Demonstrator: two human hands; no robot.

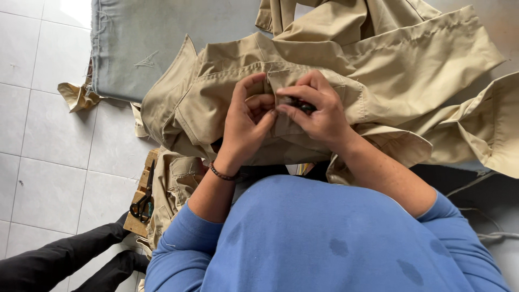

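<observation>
Over pale floor tiles [48, 162], both hands' grips, left hand [246, 127] and right hand [316, 111], pinch creased khaki garment [389, 59].

A garment [335, 70] lies across the bench [157, 38]; scissors [143, 204] rest on a wooden block [141, 186] to its left.

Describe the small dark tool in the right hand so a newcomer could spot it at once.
Start at the big khaki garment spread over the table. At its middle both hands meet; the right hand pinches a small black tool against the fabric. It is the only dark thing among tan cloth and fingers.
</observation>
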